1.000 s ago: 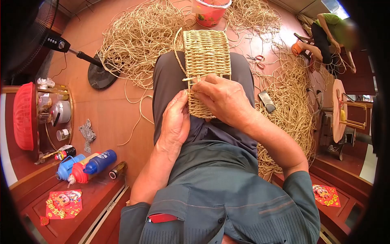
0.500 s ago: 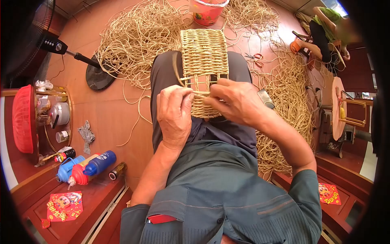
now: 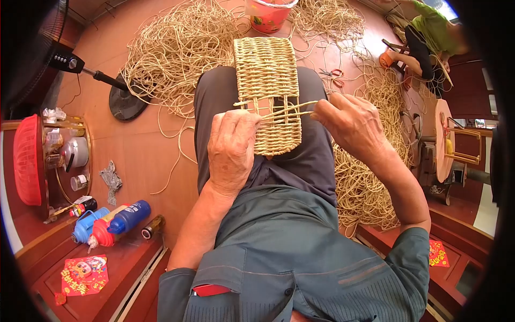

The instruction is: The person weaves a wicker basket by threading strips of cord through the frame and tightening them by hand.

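A woven straw-coloured panel [image 3: 266, 67] lies across my lap, with a gap of bare uprights between its long upper part and its short lower part. My left hand [image 3: 232, 145] is closed on the left edge of the lower part, just below the gap. Off to the right of the panel, my right hand [image 3: 348, 118] pinches a straw cord [image 3: 295, 108], pulled taut in two strands across the gap. Where the cord meets the weave near my left fingers is hidden.
Heaps of loose cord [image 3: 179, 48] cover the floor ahead and to the right. Scissors [image 3: 336, 77] lie right of my knee. A red bucket [image 3: 268, 16] stands ahead, a fan base [image 3: 129, 102] to the left. Flasks [image 3: 131, 216] lie at left. Another person [image 3: 429, 37] sits far right.
My right hand has moved away from the panel to the right, drawing the cord out straight. The left hand stays at the panel's left edge. The loose strand standing up at left is gone.
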Demonstrator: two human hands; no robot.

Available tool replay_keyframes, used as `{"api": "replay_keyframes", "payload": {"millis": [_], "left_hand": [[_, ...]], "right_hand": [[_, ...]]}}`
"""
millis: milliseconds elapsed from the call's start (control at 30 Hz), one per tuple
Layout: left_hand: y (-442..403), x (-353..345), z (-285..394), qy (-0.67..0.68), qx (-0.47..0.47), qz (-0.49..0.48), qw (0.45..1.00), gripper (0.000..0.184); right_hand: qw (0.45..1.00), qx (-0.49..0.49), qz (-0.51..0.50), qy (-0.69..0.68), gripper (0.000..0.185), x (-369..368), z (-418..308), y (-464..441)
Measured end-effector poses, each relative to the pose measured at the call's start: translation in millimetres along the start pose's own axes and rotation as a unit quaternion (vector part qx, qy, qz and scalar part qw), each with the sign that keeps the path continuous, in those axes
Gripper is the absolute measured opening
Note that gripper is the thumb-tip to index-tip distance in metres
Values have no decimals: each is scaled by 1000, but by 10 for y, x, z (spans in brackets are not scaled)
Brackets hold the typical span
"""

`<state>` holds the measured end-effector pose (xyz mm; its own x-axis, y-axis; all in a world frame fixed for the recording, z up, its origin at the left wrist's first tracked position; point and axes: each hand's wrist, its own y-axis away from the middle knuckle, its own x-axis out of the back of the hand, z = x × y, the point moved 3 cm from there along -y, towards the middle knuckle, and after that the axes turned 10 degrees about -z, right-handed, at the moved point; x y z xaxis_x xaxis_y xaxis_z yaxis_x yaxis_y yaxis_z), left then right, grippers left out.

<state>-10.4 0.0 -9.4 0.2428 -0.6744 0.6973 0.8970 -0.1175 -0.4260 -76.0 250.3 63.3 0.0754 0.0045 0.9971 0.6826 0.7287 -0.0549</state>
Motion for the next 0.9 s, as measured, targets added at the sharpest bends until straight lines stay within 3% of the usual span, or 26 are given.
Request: {"api": "replay_keyframes", "payload": {"millis": [300,433,533,800,900], "left_hand": [[-65,6,13,-16,-6,-17,1000,19],[-148,-7,68,-72,-4,-49,996,11],[-190,-42,125,-103,-7,-54,993,8],[-69,-64,235,-141,-5,-78,987,13],[-18,-80,271,-106,33,-119,987,17]], "right_hand": [[989,-136,56,-4,26,146,521,173],[950,-184,136,-214,15,220,414,13],[912,-198,109,-342,21,197,170,-77],[877,-124,90,-455,49,-314,-333,-137],[911,-84,121,-384,57,-420,-467,-194]]}}
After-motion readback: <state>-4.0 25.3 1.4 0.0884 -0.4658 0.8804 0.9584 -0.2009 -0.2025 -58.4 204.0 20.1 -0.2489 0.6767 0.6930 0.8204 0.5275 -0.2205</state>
